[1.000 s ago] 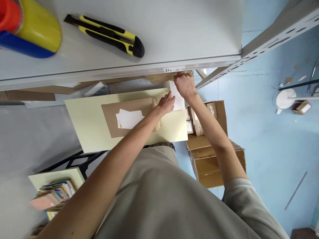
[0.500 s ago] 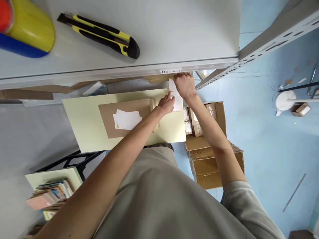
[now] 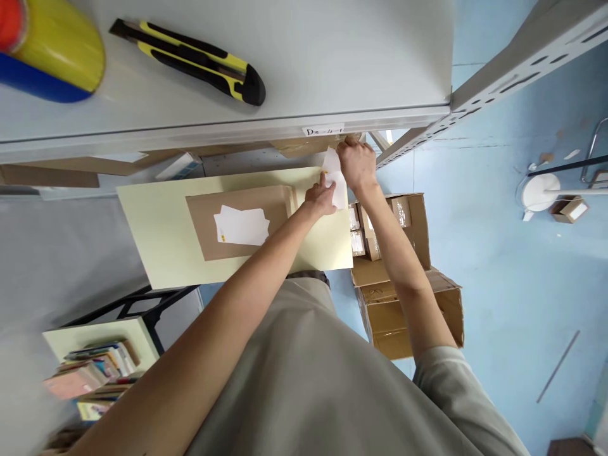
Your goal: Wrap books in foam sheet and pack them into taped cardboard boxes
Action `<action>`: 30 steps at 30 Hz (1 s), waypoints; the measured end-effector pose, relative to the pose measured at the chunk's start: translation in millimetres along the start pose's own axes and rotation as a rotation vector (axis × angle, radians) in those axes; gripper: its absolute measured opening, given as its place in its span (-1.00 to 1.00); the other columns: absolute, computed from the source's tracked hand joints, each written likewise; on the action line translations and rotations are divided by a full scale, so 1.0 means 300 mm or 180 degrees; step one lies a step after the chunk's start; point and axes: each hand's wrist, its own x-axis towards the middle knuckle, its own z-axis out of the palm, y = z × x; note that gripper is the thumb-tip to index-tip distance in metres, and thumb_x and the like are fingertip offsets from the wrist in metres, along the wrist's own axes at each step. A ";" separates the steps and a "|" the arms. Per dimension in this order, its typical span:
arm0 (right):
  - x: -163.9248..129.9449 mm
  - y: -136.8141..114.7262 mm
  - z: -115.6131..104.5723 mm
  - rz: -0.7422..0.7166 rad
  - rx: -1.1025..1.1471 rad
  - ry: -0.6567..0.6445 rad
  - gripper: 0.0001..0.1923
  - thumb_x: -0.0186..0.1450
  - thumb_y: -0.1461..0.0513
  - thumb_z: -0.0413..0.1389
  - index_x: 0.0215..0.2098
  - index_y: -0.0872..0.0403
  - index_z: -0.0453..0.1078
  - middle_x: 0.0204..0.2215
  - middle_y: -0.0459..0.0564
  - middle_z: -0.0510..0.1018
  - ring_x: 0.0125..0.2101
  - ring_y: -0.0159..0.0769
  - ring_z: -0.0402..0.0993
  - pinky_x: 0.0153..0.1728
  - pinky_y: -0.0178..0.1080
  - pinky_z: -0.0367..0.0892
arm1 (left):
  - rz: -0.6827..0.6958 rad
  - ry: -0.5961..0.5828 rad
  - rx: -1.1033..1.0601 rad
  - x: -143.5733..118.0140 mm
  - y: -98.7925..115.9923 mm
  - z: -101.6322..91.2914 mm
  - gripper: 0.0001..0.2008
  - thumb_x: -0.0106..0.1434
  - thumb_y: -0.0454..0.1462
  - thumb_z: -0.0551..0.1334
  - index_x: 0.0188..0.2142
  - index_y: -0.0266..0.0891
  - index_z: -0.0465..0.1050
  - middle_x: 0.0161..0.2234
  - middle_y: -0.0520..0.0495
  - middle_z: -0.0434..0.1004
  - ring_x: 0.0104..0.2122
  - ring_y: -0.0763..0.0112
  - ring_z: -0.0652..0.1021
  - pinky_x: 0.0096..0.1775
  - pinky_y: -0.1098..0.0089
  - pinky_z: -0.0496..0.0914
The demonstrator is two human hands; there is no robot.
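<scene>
My left hand (image 3: 320,197) rests over a white sheet of paper (image 3: 337,189) at the right end of the pale yellow board (image 3: 323,247). Its index finger and thumb are apart, pressing on the sheet. My right hand (image 3: 357,166) is closed in a fist at the sheet's right edge, and the paper bends up beside it; the fingertips are hidden. On the board, left of my hands, lies a flat brown cardboard box (image 3: 202,221). More white sheets (image 3: 241,227) with a small yellow mark lie on that box.
Above is a grey shelf (image 3: 332,63) carrying a black and yellow box cutter (image 3: 190,60) and a yellow can (image 3: 64,47). A perforated grey post (image 3: 503,82) stands at right. Open cardboard boxes (image 3: 392,323) sit on the blue floor. Books (image 3: 95,367) are stacked at lower left.
Both hands have shifted slightly right. The white sheet, flat before, is now creased and lifted near my right fist. The view has tilted a little.
</scene>
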 end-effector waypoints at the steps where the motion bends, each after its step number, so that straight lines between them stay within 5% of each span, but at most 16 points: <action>1: -0.001 0.008 0.002 -0.0001 0.0038 0.0117 -0.59 0.67 0.27 -0.12 0.24 0.16 0.52 0.12 0.33 0.67 0.11 0.06 0.61 0.16 0.02 0.43 | -0.0003 0.0020 -0.0022 -0.001 -0.002 0.000 0.13 0.27 -0.04 0.56 0.69 -0.11 0.10 0.75 -0.34 -0.33 0.47 -0.34 0.44 0.43 -0.05 0.45; 6: -0.041 0.063 -0.032 0.0058 0.0172 0.0395 -0.53 0.68 0.24 -0.19 0.27 0.11 0.51 0.13 0.30 0.67 0.06 0.07 0.64 0.08 0.01 0.50 | 0.0039 0.0000 -0.0091 -0.006 -0.021 -0.011 0.07 0.29 -0.03 0.54 0.67 -0.03 0.16 0.75 -0.26 -0.25 0.49 -0.36 0.42 0.46 -0.07 0.41; 10: -0.150 0.086 -0.074 0.0659 0.0226 0.0628 -0.48 0.71 0.18 -0.25 0.21 0.08 0.55 0.20 0.31 0.63 0.05 0.03 0.67 0.05 0.01 0.54 | 0.0009 0.0005 -0.0145 -0.013 -0.015 -0.023 0.03 0.29 -0.13 0.53 0.66 -0.07 0.18 0.75 -0.32 -0.26 0.53 -0.41 0.36 0.47 -0.14 0.38; 13: -0.260 0.071 -0.084 0.0872 0.1098 0.1266 -0.53 0.69 0.10 -0.14 0.11 0.05 0.60 0.09 0.27 0.67 0.05 0.04 0.68 0.02 0.01 0.58 | -0.0023 0.0183 -0.0161 -0.028 0.003 -0.045 -0.14 0.31 -0.20 0.51 0.56 -0.05 0.37 0.74 -0.28 -0.19 0.59 -0.39 0.26 0.46 -0.21 0.38; 16: -0.369 0.035 -0.087 0.0905 0.2267 0.1465 -0.59 0.64 -0.04 0.00 0.04 -0.01 0.61 -0.02 0.18 0.70 0.01 -0.02 0.70 -0.04 -0.04 0.64 | -0.0020 0.0430 -0.0617 -0.081 0.000 -0.081 -0.26 0.33 -0.24 0.49 0.48 -0.09 0.46 0.71 -0.30 -0.02 0.56 -0.30 0.33 0.41 -0.15 0.45; 21: -0.504 -0.040 -0.095 0.1364 0.3804 0.1286 -0.64 0.42 -0.14 0.25 -0.15 -0.05 0.60 -0.21 0.05 0.70 -0.18 -0.14 0.69 -0.22 -0.11 0.68 | 0.0569 0.0290 -0.2814 -0.345 -0.135 -0.111 -0.68 0.43 -0.16 0.34 0.08 -0.27 0.64 0.22 -0.37 0.71 0.07 0.11 0.73 0.00 0.19 0.63; 26: -0.545 -0.144 -0.085 0.1449 0.4353 0.0633 -0.63 0.28 -0.16 0.35 -0.24 -0.08 0.59 -0.29 -0.02 0.68 -0.26 -0.20 0.68 -0.29 -0.14 0.67 | 0.0665 0.0679 -0.3919 -0.680 -0.319 -0.097 -0.72 0.19 -0.08 0.46 -0.22 -0.20 0.66 -0.20 -0.17 0.76 -0.33 0.36 0.60 -0.33 0.34 0.44; 30: -0.524 -0.250 -0.068 0.1249 0.4168 0.0242 -0.57 0.26 -0.22 0.35 -0.27 -0.09 0.57 -0.31 0.00 0.68 -0.23 -0.17 0.70 -0.34 -0.14 0.67 | 0.0546 0.0854 -0.4159 -0.829 -0.405 -0.090 -0.76 0.17 -0.07 0.43 -0.28 -0.18 0.65 -0.34 -0.11 0.69 -0.44 0.40 0.51 -0.38 0.32 0.37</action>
